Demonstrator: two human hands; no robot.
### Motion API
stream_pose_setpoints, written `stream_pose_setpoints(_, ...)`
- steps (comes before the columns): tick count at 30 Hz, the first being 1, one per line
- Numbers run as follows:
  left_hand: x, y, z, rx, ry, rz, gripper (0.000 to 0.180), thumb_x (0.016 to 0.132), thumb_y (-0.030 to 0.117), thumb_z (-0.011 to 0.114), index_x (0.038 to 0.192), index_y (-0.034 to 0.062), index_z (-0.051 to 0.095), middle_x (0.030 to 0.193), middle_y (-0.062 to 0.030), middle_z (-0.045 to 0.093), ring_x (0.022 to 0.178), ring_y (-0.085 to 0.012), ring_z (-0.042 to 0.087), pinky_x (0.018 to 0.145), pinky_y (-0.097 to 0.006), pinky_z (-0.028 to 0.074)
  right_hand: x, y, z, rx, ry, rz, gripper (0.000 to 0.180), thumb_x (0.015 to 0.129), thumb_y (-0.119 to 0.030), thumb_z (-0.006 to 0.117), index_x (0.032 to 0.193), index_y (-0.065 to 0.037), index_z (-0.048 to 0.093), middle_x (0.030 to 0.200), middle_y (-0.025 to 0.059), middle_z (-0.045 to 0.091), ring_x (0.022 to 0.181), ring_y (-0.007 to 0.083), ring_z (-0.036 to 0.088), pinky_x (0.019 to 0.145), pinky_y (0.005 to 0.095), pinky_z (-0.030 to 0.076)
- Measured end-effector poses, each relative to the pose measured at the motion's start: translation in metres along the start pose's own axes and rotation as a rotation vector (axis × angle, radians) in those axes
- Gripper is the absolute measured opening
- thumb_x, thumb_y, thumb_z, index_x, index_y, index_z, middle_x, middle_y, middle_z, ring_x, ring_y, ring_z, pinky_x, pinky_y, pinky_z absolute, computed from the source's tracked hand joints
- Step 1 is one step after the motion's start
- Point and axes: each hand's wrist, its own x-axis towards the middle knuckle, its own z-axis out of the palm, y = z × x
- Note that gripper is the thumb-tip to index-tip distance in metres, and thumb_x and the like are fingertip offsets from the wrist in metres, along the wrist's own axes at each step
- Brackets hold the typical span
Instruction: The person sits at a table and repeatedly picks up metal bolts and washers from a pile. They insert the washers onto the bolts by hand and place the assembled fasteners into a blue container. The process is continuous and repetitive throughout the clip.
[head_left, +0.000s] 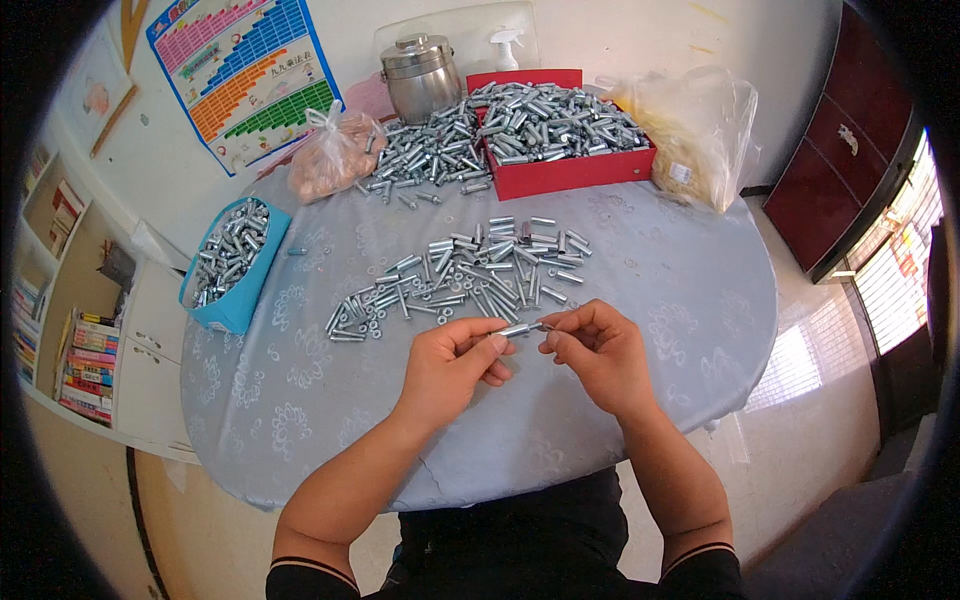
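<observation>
Between finger and thumb, my left hand pinches a silvery metal expansion bolt, held roughly level above the near part of the table. My right hand is closed at the bolt's right end, where a thin, darker tip shows against its fingertips; the fingers partly hide that end. Just beyond both hands spreads a loose pile of metal sleeves and bolts, with small nuts and washers scattered along its left and near side.
An oval table with a grey patterned cloth bears everything. At the back, a red box overflows with bolts, between a clear bag and a tied bag. A steel pot stands behind. A blue box of bolts sits left.
</observation>
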Motion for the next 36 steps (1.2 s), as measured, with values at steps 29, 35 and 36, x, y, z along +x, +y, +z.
stream_pose_setpoints(29,0.004,-0.019,0.009,-0.083,0.075,0.122,0.024,0.092,0.006,0.06,0.115,-0.0036,0.063,0.092,-0.0131,0.069,0.07,-0.0163,0.067,0.061,-0.029,0.057,0.026,-0.016,-0.054,-0.749,0.166,-0.156,0.013,0.08,-0.006,0.069,0.092,-0.001,0.07,0.082,0.01,0.067,0.066,0.0161,0.061,0.063,0.0285,0.049)
stream_pose_setpoints(35,0.002,-0.026,0.007,-0.07,0.093,0.17,0.025,0.092,0.004,0.059,0.116,-0.0033,0.062,0.093,-0.0126,0.069,0.071,-0.0153,0.067,0.062,-0.028,0.057,0.018,0.003,-0.065,-0.873,0.098,-0.059,0.014,0.075,-0.007,0.07,0.089,-0.004,0.071,0.082,0.011,0.065,0.069,0.0238,0.062,0.065,0.0331,0.05)
stream_pose_setpoints(36,0.001,-0.026,0.007,-0.071,0.094,0.173,0.025,0.092,0.004,0.059,0.116,-0.0033,0.062,0.093,-0.0126,0.069,0.071,-0.0153,0.067,0.063,-0.028,0.057,0.016,-0.001,-0.067,-0.862,0.026,-0.038,0.013,0.075,-0.007,0.071,0.088,-0.004,0.071,0.082,0.0111,0.065,0.07,0.0248,0.062,0.065,0.0336,0.05)
